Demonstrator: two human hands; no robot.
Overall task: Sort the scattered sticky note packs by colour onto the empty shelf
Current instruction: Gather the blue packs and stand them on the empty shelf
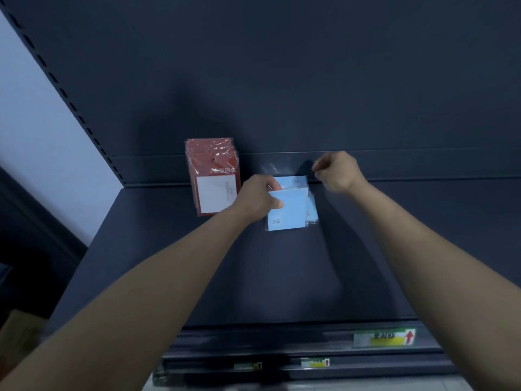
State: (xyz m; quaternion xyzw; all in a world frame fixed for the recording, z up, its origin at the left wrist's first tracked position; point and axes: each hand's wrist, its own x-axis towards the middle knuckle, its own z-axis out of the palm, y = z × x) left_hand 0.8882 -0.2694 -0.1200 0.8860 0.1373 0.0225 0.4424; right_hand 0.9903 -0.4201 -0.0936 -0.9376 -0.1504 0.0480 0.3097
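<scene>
Shelf: a dark shelf [394, 249] with a dark back panel [282, 66] behind it and a slotted post [56, 80] rising at its left edge.
Red packs: one pile of red packs [214, 176] at the back left of the shelf, leaning on the back panel.
Red packs, direction: long axis runs from the front edge toward the back. The hang hole is at the far, upper end and the white panel at the near, lower end.
Red packs, count: several stepped top edges show, too close together to count exactly.
Blue packs: a bunch of blue packs [290, 210] near the middle of the back edge, just right of the red pile and apart from it.
Blue packs, direction: nearly square, faces toward the camera and tilted slightly. Small print sits at the near left corner, and a clear flap [279, 167] points toward the back panel.
Blue packs, count: at least two overlapping, with one more blue edge showing at the right.
Left hand: the left hand [258, 200] holds the blue packs by their left side, thumb on the front face and fingers curled behind.
Right hand: the right hand [337, 172] is at the right end of the clear flap, fingers curled and thumb and forefinger pinched close. I cannot tell whether the film lies between them.
Front edge: three price labels [383, 337] on the rails, two of them with a red arrow.
</scene>
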